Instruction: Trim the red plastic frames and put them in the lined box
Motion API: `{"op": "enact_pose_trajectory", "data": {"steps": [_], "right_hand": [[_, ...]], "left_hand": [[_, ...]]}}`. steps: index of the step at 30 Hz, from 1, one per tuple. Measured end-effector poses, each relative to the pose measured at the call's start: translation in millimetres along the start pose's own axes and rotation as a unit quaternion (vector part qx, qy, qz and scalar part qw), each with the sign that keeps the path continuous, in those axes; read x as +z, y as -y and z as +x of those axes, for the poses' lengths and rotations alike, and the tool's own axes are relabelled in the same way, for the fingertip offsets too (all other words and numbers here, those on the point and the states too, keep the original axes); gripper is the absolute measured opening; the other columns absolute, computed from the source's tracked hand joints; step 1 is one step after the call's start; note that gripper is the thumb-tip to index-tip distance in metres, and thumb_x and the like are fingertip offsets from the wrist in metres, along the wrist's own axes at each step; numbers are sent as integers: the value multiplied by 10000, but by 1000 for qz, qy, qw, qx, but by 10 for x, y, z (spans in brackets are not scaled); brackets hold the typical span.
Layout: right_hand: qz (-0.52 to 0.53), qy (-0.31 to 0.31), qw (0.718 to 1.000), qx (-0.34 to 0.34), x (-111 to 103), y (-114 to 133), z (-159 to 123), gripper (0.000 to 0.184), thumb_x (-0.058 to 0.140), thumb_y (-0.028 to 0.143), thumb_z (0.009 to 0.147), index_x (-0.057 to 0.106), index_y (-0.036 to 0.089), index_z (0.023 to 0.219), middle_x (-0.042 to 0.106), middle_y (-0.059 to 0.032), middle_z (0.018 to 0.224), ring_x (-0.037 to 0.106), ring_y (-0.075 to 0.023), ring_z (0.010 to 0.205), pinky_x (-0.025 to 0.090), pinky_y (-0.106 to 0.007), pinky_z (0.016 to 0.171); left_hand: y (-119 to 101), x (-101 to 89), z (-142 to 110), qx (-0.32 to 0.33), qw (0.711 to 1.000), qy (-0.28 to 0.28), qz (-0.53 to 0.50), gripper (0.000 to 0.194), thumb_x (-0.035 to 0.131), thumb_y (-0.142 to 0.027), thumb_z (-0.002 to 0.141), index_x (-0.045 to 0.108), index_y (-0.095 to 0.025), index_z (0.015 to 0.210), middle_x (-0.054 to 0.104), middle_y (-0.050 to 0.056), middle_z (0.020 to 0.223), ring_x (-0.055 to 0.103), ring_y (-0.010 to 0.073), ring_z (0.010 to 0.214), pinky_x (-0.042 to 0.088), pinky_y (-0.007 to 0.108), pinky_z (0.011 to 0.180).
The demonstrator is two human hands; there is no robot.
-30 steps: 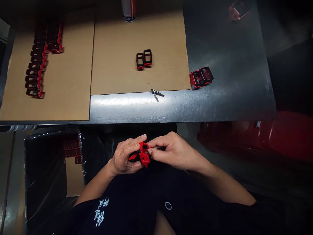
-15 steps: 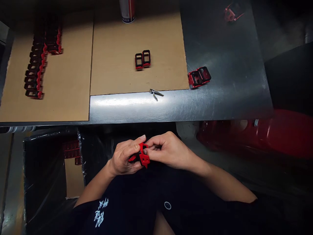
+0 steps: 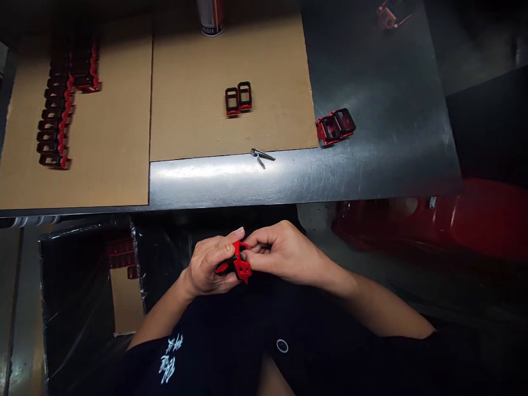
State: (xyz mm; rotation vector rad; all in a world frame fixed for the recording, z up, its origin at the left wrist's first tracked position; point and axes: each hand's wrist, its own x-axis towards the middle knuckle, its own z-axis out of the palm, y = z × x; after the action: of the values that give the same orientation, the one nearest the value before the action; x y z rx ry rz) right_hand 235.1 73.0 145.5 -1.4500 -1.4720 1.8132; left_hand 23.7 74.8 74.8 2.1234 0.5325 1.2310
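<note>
Head view, left to right: red-and-black plastic frames sat in rows on cardboard; the left hand and right hand pinched a red plastic part (a black piece showed within it) between their fingers, over a black shirt, below the table edge; two more frames rested on its steel top.

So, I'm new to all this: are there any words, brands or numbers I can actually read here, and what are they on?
Nothing can be read with certainty.
Can: printed label, too blurred to read.
Black T-shirt: white stylised lettering, unreadable.
Black T-shirt: white ring mark, no readable text.
Red object: small white tag, too small to read.
</note>
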Motion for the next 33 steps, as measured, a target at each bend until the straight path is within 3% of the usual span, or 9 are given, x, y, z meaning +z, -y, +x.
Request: {"op": "enact_pose_trajectory", "data": {"steps": [7, 10, 14, 16, 19, 22, 26, 33], "right_hand": [[31, 71, 997, -20, -118, -7, -27, 217, 617, 221, 827, 819, 143, 848, 466, 56, 555, 347, -71, 518, 271, -221, 476], [55, 85, 995, -19, -124, -12, -35, 230, 632, 224, 818, 829, 145, 906, 512, 54, 568, 384, -71, 521, 313, -211, 494], [20, 37, 999, -8, -85, 25, -31, 170, 670, 247, 807, 807, 147, 821, 641, 18, 632, 505, -91, 569, 381, -201, 521], [-8, 31, 999, -17, -96, 39, -29, 173, 648, 225, 814, 796, 144, 775, 591, 29, 585, 454, -79, 534, 339, -199, 488], [-11, 78, 995, -53, -159, 27, -33, 220, 605, 198, 838, 818, 141, 834, 479, 54, 542, 346, -66, 502, 269, -211, 464], [4, 116, 991, -60, -202, -4, -39, 271, 580, 186, 856, 835, 157, 942, 511, 50, 571, 358, -72, 511, 277, -219, 479], [4, 83, 996, -34, -172, -11, -41, 221, 624, 221, 846, 829, 151, 887, 578, 31, 594, 445, -90, 544, 344, -220, 510], [3, 109, 992, -61, -201, -16, -54, 235, 585, 196, 860, 816, 153, 850, 434, 66, 542, 324, -69, 501, 249, -232, 470]], "left_hand": [[-31, 13, 34, -1, 1000, -19, 11, 924, 912, -233, 721, 430, -193, 1508, 656, 227, 1402, 796, 202, 873, 642, 289, 672], [-41, 15, 42, -6, 1000, -17, 21, 943, 926, -238, 708, 422, -203, 1505, 664, 225, 1391, 798, 197, 878, 645, 284, 687], [-35, 16, 44, -7, 1000, -11, 14, 885, 885, -264, 759, 415, -228, 1508, 657, 203, 1410, 798, 197, 888, 655, 299, 685], [-33, 15, 48, -8, 1000, -7, 9, 885, 888, -267, 758, 417, -228, 1505, 661, 206, 1404, 799, 188, 866, 654, 291, 682], [-38, 13, 53, -13, 1000, -6, 12, 915, 912, -297, 737, 416, -224, 1503, 681, 211, 1373, 800, 188, 856, 653, 280, 682], [-46, 13, 52, -17, 1000, -9, 11, 916, 909, -352, 743, 415, -239, 1505, 688, 202, 1367, 804, 201, 874, 659, 290, 678], [-47, 9, 51, -16, 1000, -1, 3, 943, 930, -357, 710, 431, -204, 1496, 675, 232, 1371, 800, 221, 942, 662, 297, 726], [-50, 5, 50, -15, 1000, 6, -3, 943, 921, -382, 717, 426, -210, 1501, 665, 240, 1379, 802, 218, 923, 661, 298, 717]]}}
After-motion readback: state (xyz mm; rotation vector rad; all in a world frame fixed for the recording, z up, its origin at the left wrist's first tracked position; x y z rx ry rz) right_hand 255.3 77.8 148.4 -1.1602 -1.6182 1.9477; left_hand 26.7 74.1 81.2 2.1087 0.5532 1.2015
